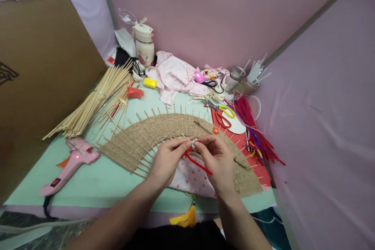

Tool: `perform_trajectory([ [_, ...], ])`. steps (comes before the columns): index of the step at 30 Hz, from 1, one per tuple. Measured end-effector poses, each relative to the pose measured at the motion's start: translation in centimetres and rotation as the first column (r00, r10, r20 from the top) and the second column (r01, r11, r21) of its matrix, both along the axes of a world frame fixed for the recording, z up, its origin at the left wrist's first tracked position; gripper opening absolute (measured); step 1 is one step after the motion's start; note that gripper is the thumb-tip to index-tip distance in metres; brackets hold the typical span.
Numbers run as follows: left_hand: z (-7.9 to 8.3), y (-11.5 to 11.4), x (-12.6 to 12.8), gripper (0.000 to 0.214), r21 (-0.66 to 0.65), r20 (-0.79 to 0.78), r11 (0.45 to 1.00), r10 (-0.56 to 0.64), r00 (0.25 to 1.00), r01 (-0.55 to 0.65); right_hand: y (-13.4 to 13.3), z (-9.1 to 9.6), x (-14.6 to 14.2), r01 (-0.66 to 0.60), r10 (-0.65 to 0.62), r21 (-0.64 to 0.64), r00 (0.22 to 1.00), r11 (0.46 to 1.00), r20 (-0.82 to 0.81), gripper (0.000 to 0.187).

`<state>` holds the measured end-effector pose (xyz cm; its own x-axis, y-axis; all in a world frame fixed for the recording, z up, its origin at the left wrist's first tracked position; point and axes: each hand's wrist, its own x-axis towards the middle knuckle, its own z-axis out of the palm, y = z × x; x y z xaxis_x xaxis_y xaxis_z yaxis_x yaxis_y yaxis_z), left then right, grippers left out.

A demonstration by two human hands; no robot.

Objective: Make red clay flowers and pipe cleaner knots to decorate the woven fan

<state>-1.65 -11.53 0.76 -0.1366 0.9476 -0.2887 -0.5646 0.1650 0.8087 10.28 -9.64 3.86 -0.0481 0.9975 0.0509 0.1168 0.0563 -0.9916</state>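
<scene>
My left hand (168,160) and my right hand (219,162) meet fingertip to fingertip above a woven fan (140,144) with thin wooden ribs. Both are closed in a pinch. A red pipe cleaner (199,165) hangs in a curve from between them, its free end crossing my right palm. Thin pale strands (184,138) stick out by my left fingertips; what they are is too small to tell. Dotted pink cloth (190,179) covers the fan's base below my hands, and a yellow tassel (187,215) hangs over the table edge.
At left lie a pink glue gun (70,168) with a lit light and a bundle of wooden sticks (93,103), beside a cardboard panel (43,66). Scissors (225,115) and pipe cleaners (258,129) lie at right. A bottle (145,47) and crumpled cloth (172,72) are behind.
</scene>
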Motion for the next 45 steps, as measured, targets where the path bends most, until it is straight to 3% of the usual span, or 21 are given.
perform_trajectory([
  [6, 0.4, 0.0, 0.0, 0.016, 0.021, 0.005, 0.999, -0.033, 0.999, 0.033, 0.0, -0.2, 0.8, -0.072, 0.066, -0.121, 0.996, 0.990, -0.056, 0.012],
  [9, 0.8, 0.1, -0.4, 0.016, 0.007, -0.059, 0.997, -0.074, 0.995, 0.075, 0.5, 0.0, 2.0, -0.116, 0.123, -0.077, 0.989, 0.990, 0.087, 0.014],
  [12, 1.2, -0.1, -0.8, 0.016, -0.037, -0.144, 0.978, -0.210, 0.967, 0.207, 1.5, 0.7, 3.2, -0.177, 0.159, 0.033, 0.940, 0.984, 0.301, 0.013],
  [16, 1.1, -0.4, -0.8, 0.016, -0.065, -0.184, 0.944, -0.331, 0.926, 0.324, 2.0, 1.3, 3.7, -0.350, 0.337, -0.032, 0.869, 0.936, 0.364, 0.012],
  [19, 0.8, -0.5, -0.7, 0.015, -0.079, -0.231, 0.934, -0.357, 0.905, 0.349, 1.8, 1.0, 3.5, -0.384, 0.388, -0.083, 0.855, 0.920, 0.344, 0.013],
  [26, 0.9, -0.5, -0.8, 0.020, -0.109, -0.229, 0.895, -0.445, 0.866, 0.432, 1.6, 0.8, 3.1, -0.304, 0.348, -0.202, 0.906, 0.931, 0.240, 0.015],
  [31, 1.0, -0.7, -1.0, 0.021, -0.120, -0.276, 0.846, -0.531, 0.801, 0.520, 1.7, 1.0, 2.8, -0.339, 0.398, -0.292, 0.901, 0.895, 0.173, 0.016],
  [36, 0.8, -0.7, -1.2, 0.023, -0.142, -0.272, 0.822, -0.569, 0.776, 0.552, 2.0, 0.3, 3.2, -0.396, 0.439, -0.295, 0.893, 0.870, 0.095, 0.022],
  [38, 0.8, -0.7, -1.3, 0.023, -0.132, -0.262, 0.810, -0.584, 0.768, 0.571, 2.1, 0.0, 3.6, -0.433, 0.468, -0.323, 0.883, 0.842, 0.037, 0.027],
  [42, 0.5, -0.8, -1.3, 0.020, -0.113, -0.233, 0.801, -0.597, 0.768, 0.588, 2.3, -0.2, 4.3, -0.554, 0.573, -0.391, 0.816, 0.735, -0.081, 0.027],
  [45, 0.4, -0.9, -1.3, 0.022, -0.138, -0.227, 0.793, -0.609, 0.760, 0.594, 2.4, -0.2, 4.6, -0.545, 0.561, -0.400, 0.823, 0.737, -0.088, 0.021],
])
